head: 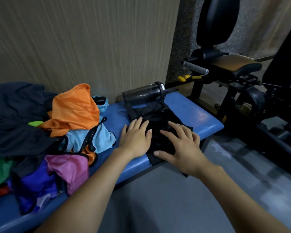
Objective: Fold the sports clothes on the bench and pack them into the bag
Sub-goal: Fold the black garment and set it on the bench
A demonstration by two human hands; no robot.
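A black garment (160, 132) lies spread on the right part of the blue bench (191, 111), its near edge hanging over the front. My left hand (136, 135) presses flat on its left side with fingers straight. On its right side my right hand (180, 145) lies flat too, fingers spread. A heap of loose sports clothes covers the bench's left part: an orange top (74, 108), a light blue top (99, 138), a pink one (69, 170), purple, green and dark pieces. I cannot tell where the bag is.
A dark clear shaker bottle (144, 95) lies on its side at the back of the bench against the wall. A black exercise machine (233, 73) with a padded seat stands right of the bench. Grey floor lies in front.
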